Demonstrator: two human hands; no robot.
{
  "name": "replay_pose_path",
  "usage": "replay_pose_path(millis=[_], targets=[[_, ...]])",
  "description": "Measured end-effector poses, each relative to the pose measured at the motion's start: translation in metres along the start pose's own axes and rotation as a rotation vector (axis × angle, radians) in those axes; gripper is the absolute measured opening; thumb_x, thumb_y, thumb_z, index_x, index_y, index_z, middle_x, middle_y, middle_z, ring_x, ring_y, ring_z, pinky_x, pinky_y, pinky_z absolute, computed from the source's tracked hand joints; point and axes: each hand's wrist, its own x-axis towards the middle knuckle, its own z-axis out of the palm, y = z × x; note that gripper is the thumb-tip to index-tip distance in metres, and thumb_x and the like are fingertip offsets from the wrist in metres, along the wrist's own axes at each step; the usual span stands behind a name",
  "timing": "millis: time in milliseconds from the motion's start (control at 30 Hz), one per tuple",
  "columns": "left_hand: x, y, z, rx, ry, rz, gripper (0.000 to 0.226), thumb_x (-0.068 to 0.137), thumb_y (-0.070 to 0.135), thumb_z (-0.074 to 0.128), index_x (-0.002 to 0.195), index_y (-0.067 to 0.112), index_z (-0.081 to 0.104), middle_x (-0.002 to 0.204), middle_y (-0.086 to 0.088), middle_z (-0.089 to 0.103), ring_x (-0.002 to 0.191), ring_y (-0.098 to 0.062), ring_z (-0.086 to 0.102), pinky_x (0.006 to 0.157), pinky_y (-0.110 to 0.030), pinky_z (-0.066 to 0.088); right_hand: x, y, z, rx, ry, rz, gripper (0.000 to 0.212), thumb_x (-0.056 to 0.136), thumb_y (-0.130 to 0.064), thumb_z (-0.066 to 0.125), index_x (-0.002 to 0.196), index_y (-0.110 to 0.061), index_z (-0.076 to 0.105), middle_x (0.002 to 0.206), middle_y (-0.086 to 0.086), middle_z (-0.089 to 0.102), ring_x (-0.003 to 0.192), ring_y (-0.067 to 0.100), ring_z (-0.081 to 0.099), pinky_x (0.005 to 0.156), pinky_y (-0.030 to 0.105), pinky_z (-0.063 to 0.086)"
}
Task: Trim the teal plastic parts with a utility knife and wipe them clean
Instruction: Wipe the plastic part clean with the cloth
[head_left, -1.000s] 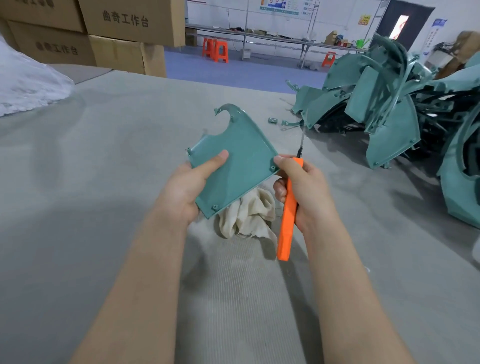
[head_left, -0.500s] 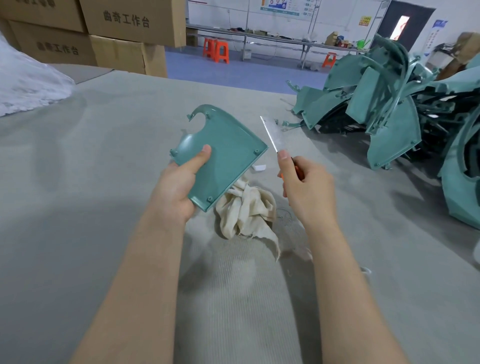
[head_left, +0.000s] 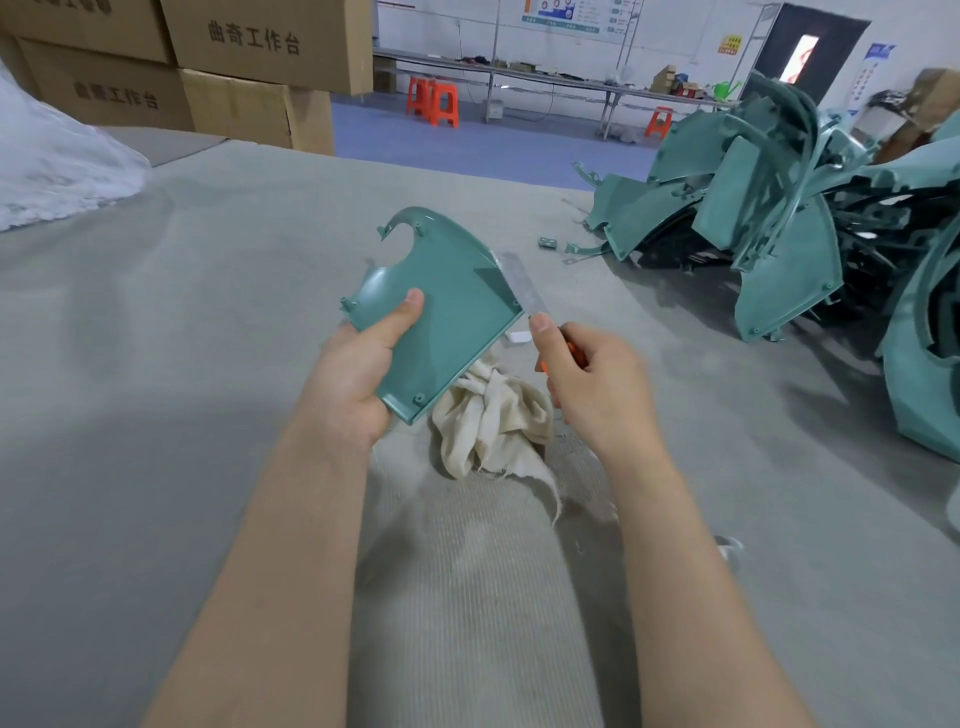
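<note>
My left hand grips a flat teal plastic part with a hooked top, thumb pressed on its face, holding it tilted above the table. My right hand grips an orange utility knife; most of the handle is hidden in my fist. The long silver blade points up and away and lies along the part's right edge. A crumpled cream cloth lies on the table just below the part, between my hands.
A big pile of teal parts fills the table's right side. Small teal offcuts lie near it. The grey felt table spreads out to the left. Cardboard boxes and a white bag stand at the far left.
My right hand swung the knife from blade-away, handle-down to blade-up, then brought the blade against the part's right edge. My left hand turned the part slightly.
</note>
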Motion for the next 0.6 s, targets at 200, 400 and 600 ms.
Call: replay_pose_path(millis=[200, 400, 600], targets=[[0.0007, 0.0007, -0.0013, -0.030, -0.009, -0.035, 0.035, 0.086, 0.020, 0.069, 0.120, 0.010, 0.063, 0.106, -0.009, 0.073, 0.091, -0.024, 0.072, 0.071, -0.038, 0.060, -0.0022, -0.0035, 0.0032, 0.102, -0.012, -0.005, 0.060, 0.094, -0.057, 0.047, 0.072, -0.001, 0.056, 0.057, 0.016, 0.053, 0.050, 0.016, 0.043, 0.053, 0.038, 0.044], [-0.0010, 0.0009, -0.0006, -0.027, -0.014, -0.053, 0.036, 0.087, 0.021, 0.069, 0.120, 0.009, 0.063, 0.106, -0.009, 0.073, 0.082, -0.020, 0.073, 0.056, -0.029, 0.057, 0.0014, 0.0007, -0.0024, 0.102, 0.136, 0.028, 0.065, 0.095, -0.056, 0.043, 0.077, 0.005, 0.055, 0.068, 0.026, 0.055, 0.063, 0.039, 0.051, 0.060, 0.046, 0.047], [-0.0021, 0.0020, 0.0000, -0.011, -0.019, -0.074, 0.037, 0.087, 0.022, 0.068, 0.121, 0.010, 0.063, 0.107, -0.008, 0.072, 0.084, -0.020, 0.072, 0.056, -0.028, 0.057, 0.0009, 0.0011, -0.0012, 0.059, 0.124, 0.016, 0.064, 0.096, -0.057, 0.043, 0.078, 0.004, 0.057, 0.068, 0.023, 0.057, 0.064, 0.037, 0.051, 0.059, 0.043, 0.046]])
